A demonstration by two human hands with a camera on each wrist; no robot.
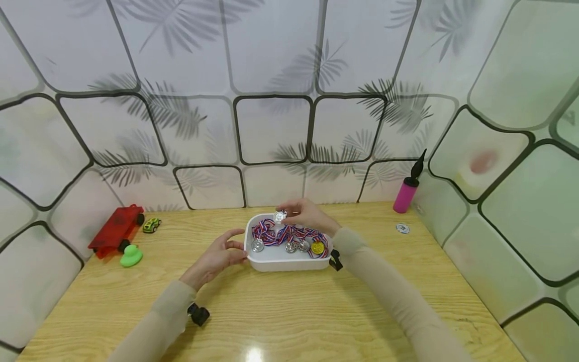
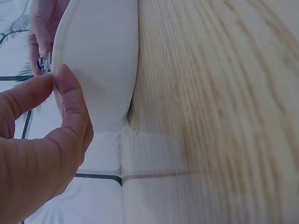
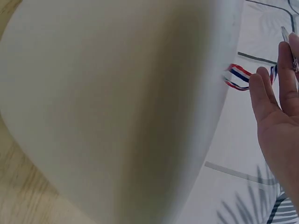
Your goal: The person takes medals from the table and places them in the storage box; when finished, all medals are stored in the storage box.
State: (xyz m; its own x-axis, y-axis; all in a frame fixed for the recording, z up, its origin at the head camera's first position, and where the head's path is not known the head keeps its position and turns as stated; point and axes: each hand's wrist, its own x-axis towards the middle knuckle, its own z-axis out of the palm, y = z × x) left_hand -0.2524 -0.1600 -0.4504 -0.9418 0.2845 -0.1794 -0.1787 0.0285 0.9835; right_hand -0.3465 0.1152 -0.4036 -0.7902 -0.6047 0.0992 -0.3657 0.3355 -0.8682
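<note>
A white tray (image 1: 289, 266) stands on the table, with striped red, white and blue ribbons (image 1: 285, 235) heaped inside. Among the ribbons lie a gold medal (image 1: 317, 248) and several silver ones, such as a silver medal (image 1: 257, 245) in the left corner. My left hand (image 1: 217, 259) pinches the tray's left rim between thumb and fingers, seen close in the left wrist view. Over the tray's back edge, my right hand (image 1: 309, 215) holds up another silver medal (image 1: 280, 216) by its edge. In the right wrist view, its ribbon (image 3: 239, 73) trails toward the tray.
At the left are a red toy vehicle (image 1: 115, 229), a small green toy car (image 1: 151, 224) and a green rubber duck (image 1: 131, 256). A pink pump (image 1: 405, 195) with a black tip stands at the back right, near a round chip (image 1: 402, 229). Patterned walls enclose the wooden table (image 1: 271, 317).
</note>
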